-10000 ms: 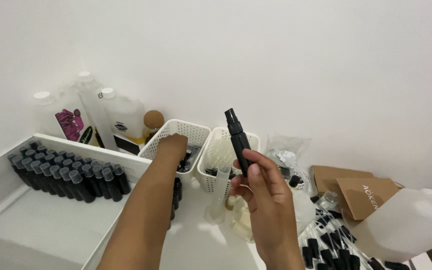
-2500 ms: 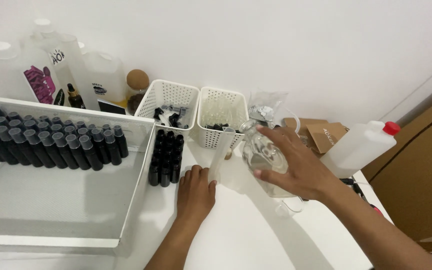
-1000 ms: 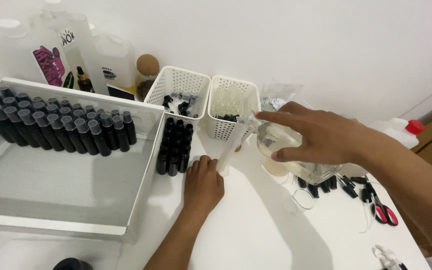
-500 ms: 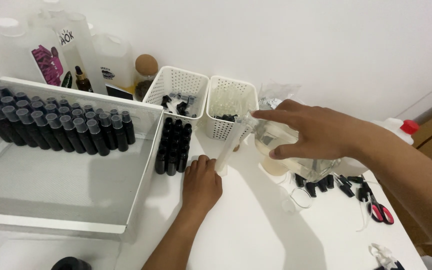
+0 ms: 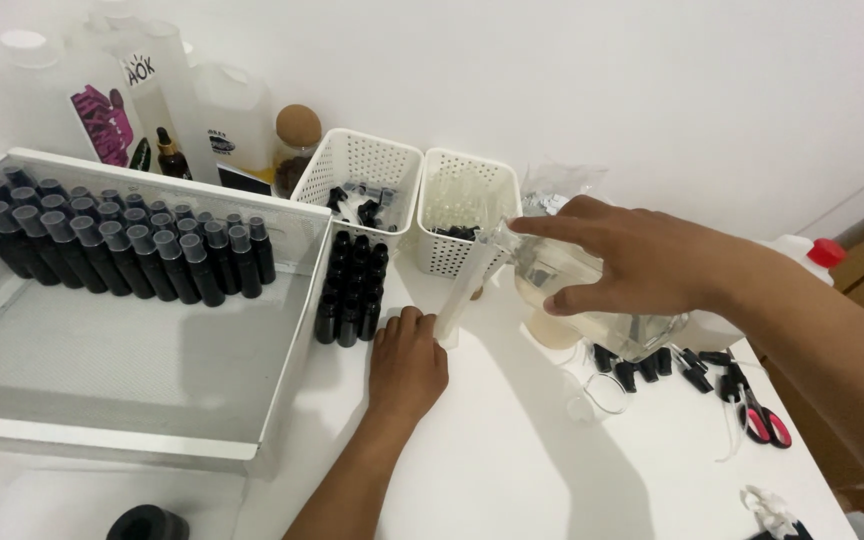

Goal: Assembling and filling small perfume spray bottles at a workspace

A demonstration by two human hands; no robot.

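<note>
clear measuring jug [image 5: 592, 310] of pale liquid, tilted over the white table [image 5: 512, 470] beside two white baskets [image 5: 467, 205], gripped by the right hand [image 5: 642, 265], fingers wrapped around it; left hand [image 5: 407, 365] flat, fingers loosely together.
</note>
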